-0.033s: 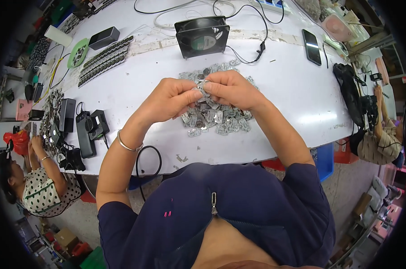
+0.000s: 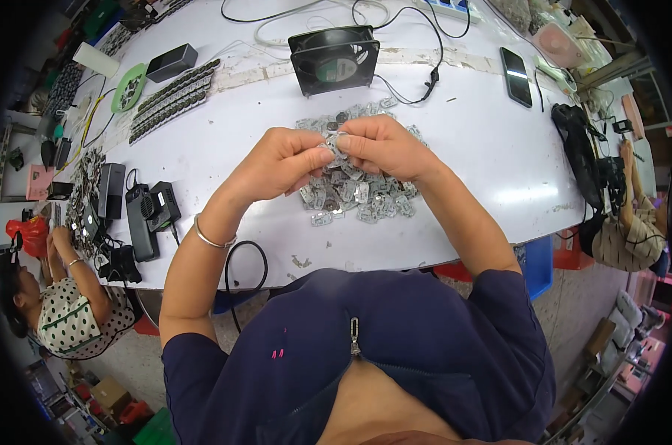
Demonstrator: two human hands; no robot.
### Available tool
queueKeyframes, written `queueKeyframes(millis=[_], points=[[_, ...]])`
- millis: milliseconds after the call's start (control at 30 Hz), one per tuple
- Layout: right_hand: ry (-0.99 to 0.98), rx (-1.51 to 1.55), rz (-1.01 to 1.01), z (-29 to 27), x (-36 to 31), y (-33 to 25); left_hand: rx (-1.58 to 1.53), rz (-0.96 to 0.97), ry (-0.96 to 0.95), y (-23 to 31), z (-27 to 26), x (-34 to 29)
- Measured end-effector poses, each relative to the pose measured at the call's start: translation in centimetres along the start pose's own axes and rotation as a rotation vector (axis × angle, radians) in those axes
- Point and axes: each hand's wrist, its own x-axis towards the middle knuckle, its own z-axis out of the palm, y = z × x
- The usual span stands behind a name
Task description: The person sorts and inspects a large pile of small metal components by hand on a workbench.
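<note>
Over a pile of small clear-and-silvery pieces (image 2: 362,194) on the white table, my two hands meet with thumbs and forefingers closed. A small clear-and-silvery piece (image 2: 331,142) is pinched between them, mostly covered by the fingertips. My left hand (image 2: 285,163), with a bracelet on its wrist, grips it from the left. From the right, my right hand (image 2: 384,148) pinches the same piece, its thumb pointing toward the left thumb. A dark round part (image 2: 342,117) lies just beyond the fingers, at the far side of the pile.
A black fan (image 2: 334,61) stands behind the pile, its cable running right. Dark strips of parts (image 2: 174,100), a green dish (image 2: 130,87) and a black box (image 2: 172,63) lie far left. A phone (image 2: 515,77) lies right. People work at both sides.
</note>
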Motion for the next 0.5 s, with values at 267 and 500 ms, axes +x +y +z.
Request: queueKeyframes(millis=[267, 500], points=[[-0.017, 0.11, 0.009, -0.4, 0.4, 1.0, -0.076, 0.056, -0.071, -1.4, -0.5, 0.7], [0.062, 0.056, -0.002, -1.0, 0.8, 0.9, -0.081, 0.102, 0.001, -1.9, -0.8, 1.5]])
